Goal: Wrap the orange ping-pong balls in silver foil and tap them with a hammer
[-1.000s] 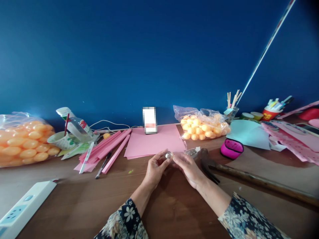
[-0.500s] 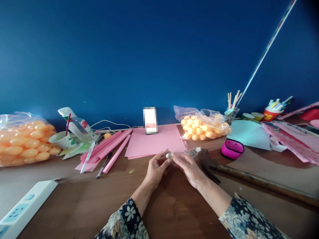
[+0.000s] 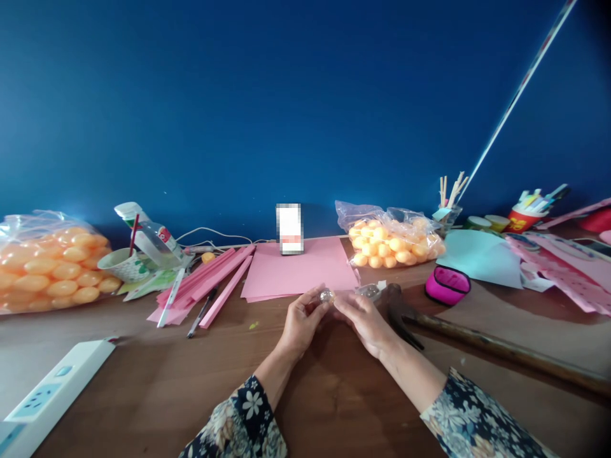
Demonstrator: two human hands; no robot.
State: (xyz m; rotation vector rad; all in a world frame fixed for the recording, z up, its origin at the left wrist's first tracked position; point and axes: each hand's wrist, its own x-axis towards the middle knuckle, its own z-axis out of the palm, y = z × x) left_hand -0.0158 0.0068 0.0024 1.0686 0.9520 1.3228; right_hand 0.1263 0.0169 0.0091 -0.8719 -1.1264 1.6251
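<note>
My left hand [image 3: 301, 319] and my right hand [image 3: 363, 320] meet over the brown table [image 3: 143, 388], just in front of a stack of pink paper sheets [image 3: 300, 273]. Both pinch a small shiny silver object [image 3: 326, 295] between thumb and fingertips. A clear plastic bag [image 3: 368, 292] with more small shiny pieces lies right behind my right hand. A hammer [image 3: 477, 340] with a dark head and a long wooden handle rests just to the right of that hand.
Pink paper strips [image 3: 210, 283] and pens lie left of the sheets. Two bags of orange balls [image 3: 391, 245] [image 3: 45, 267], a paper cup [image 3: 123, 264], a tilted bottle [image 3: 150, 236], a white power strip [image 3: 42, 397], a magenta pouch [image 3: 446, 284] and a light blue sheet [image 3: 480, 257] surround the spot.
Both hands stay pinched on the small silver object. The view has shifted slightly; nothing on the table has moved.
</note>
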